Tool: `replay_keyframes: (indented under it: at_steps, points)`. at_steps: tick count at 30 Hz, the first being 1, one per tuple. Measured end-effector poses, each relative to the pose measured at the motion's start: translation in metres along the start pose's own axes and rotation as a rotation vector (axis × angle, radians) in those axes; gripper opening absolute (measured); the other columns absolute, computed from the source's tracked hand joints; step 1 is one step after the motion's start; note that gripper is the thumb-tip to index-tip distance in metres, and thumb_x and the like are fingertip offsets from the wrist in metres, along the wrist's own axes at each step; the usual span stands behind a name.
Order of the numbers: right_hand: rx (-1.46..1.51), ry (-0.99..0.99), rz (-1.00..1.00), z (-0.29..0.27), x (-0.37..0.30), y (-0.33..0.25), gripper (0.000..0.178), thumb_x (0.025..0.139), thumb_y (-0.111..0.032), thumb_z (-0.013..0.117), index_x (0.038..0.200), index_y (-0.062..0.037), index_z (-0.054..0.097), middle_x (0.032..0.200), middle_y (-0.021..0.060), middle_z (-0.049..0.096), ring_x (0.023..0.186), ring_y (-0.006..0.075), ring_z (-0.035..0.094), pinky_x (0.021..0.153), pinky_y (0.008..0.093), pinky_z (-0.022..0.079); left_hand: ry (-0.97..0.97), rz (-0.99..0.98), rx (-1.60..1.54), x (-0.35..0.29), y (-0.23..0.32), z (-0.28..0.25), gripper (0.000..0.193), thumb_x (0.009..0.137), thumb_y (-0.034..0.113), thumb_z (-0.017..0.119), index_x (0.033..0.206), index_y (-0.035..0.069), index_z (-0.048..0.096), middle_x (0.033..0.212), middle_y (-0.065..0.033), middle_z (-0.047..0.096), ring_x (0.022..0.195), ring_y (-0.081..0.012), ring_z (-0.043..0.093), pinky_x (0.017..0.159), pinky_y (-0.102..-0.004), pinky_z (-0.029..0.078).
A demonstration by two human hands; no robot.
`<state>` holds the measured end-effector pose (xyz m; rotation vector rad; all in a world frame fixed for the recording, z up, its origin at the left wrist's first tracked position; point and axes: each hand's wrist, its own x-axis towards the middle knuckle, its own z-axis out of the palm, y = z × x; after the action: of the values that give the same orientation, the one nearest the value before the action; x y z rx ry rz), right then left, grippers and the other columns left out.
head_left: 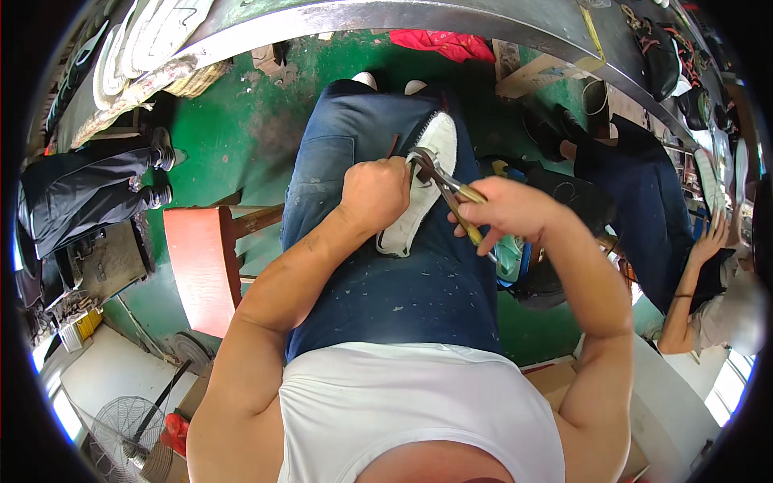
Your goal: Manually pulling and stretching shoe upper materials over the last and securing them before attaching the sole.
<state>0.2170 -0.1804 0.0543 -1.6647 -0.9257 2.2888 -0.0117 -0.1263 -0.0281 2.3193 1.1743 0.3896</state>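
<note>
A shoe [423, 205] lies lengthwise on my lap, its pale whitish underside up and a dark edge at its far end. My right hand [503, 211] is closed on the handles of metal pincers [448, 193], whose grips are yellowish. The pincers' jaws meet the shoe's left edge near its middle, right beside my left thumb. Closed in a fist, my left hand [377, 191] rests against that same edge. A thin reddish-brown piece [394, 145] sticks up behind the fist. What the left fingers hold is hidden.
A metal-edged bench [386, 14] curves across the far side, with pale soles [153, 40] at its left. An orange-red stool [201, 266] stands left. Co-workers are at both sides; one person's hand [710, 237] shows at right. A fan [129, 423] stands lower left.
</note>
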Motion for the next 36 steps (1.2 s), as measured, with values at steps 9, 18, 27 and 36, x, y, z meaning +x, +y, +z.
replay_keyframes:
  at_steps: [9, 18, 27, 36]
  points:
    - [-0.947, 0.14, -0.084, 0.002, 0.039, -0.029, 0.028, 0.098, -0.023, 0.057, 0.097, 0.0038, 0.062, 0.085, 0.0212, 0.067, 0.083, 0.0359, 0.067, 0.076, 0.0445, 0.052, -0.099, -0.779, -1.429, 0.001, -0.049, 0.044, 0.044, 0.107, 0.037, 0.045, 0.119, -0.002, 0.062, 0.105, -0.0121, 0.07, 0.098, -0.0231, 0.067, 0.087, -0.0356, 0.052]
    - [-0.33, 0.255, -0.069, 0.026, 0.041, 0.018, 0.022, 0.098, -0.021, 0.059, 0.096, 0.0007, 0.057, 0.077, 0.015, 0.065, 0.06, 0.0286, 0.067, 0.057, 0.0421, 0.052, -0.228, -0.695, -1.565, 0.005, -0.049, 0.038, 0.075, 0.095, 0.039, 0.07, 0.151, 0.002, 0.036, 0.138, -0.0108, 0.057, 0.126, -0.0198, 0.053, 0.107, -0.037, 0.044]
    - [0.458, 0.033, -0.135, 0.021, 0.063, 0.078, 0.031, 0.099, -0.02, 0.061, 0.119, 0.0039, 0.061, 0.085, 0.007, 0.065, 0.067, 0.0107, 0.061, 0.046, 0.022, 0.045, -0.232, -0.735, -1.46, 0.02, -0.028, 0.032, 0.053, 0.096, 0.031, 0.069, 0.14, 0.006, 0.05, 0.126, -0.0068, 0.063, 0.116, -0.0181, 0.059, 0.102, -0.0367, 0.047]
    - [0.001, 0.141, -0.125, -0.03, 0.025, 0.04, 0.039, 0.103, -0.034, 0.053, 0.109, 0.0033, 0.061, 0.095, 0.0106, 0.067, 0.082, 0.0192, 0.069, 0.059, 0.0328, 0.058, -0.208, -0.855, -1.223, 0.034, -0.013, 0.023, 0.077, 0.089, 0.025, 0.073, 0.147, -0.009, 0.034, 0.134, -0.0204, 0.058, 0.117, -0.0252, 0.062, 0.097, -0.0377, 0.051]
